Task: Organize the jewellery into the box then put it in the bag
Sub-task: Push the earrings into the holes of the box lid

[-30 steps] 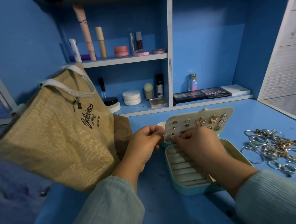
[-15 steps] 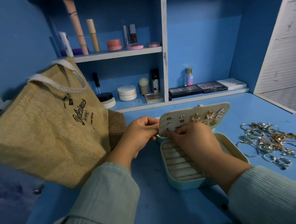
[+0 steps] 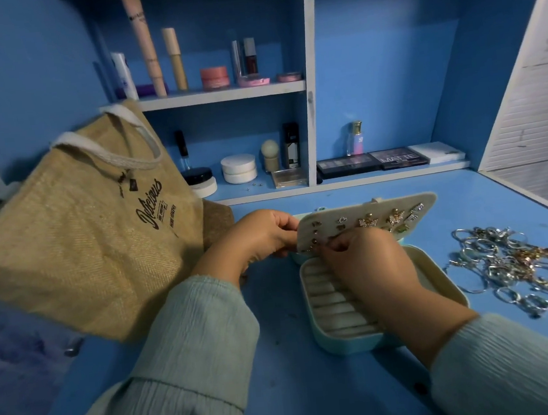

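The left hand point(image 3: 262, 238) is pinching the earring panel's point(image 3: 367, 220) nine o'clock edge while the right hand point(image 3: 365, 262) is pressing a stud point(image 3: 316, 242) into its lower row. About a dozen earrings are sitting on the panel; the box's point(image 3: 439, 275) ring rolls look bare. At three o'clock the pile point(image 3: 512, 264) of rings is waiting; at nine the bag point(image 3: 77, 233) is standing. Early going, I judge.
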